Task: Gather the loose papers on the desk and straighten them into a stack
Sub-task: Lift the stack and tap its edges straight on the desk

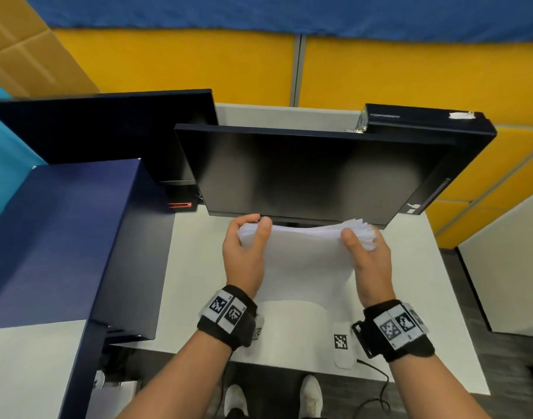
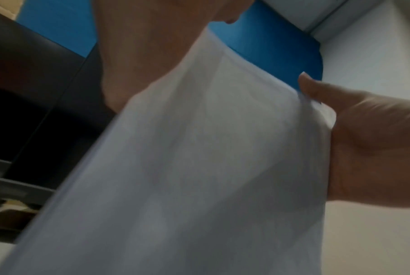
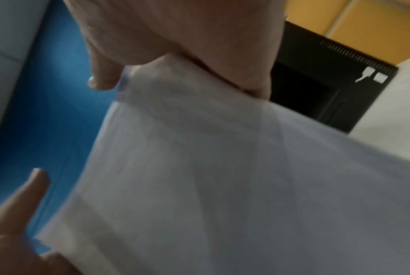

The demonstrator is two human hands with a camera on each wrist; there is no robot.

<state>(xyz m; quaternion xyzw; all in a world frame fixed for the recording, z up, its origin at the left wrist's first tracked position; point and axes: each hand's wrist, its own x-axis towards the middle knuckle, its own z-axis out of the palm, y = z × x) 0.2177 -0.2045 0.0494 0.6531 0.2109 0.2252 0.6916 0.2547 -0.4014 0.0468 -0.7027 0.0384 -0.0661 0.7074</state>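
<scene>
A bundle of white papers [image 1: 307, 255] stands on its lower edge on the white desk [image 1: 416, 297], just in front of the monitor. My left hand [image 1: 247, 240] grips its upper left corner, thumb on the near face and fingers behind. My right hand [image 1: 364, 249] grips the upper right corner, where the sheet edges fan out unevenly. The papers [image 2: 199, 167] fill the left wrist view, with the left hand [image 2: 340, 134] on their edge. In the right wrist view the papers [image 3: 222, 176] are held the same way by the right hand [image 3: 175, 46].
A dark monitor [image 1: 313, 173] stands right behind the papers, a second one [image 1: 102, 128] to its left. A dark blue box [image 1: 65, 237] fills the left side. A small white tagged device [image 1: 341, 343] lies near the desk's front edge. Yellow partition panels stand behind.
</scene>
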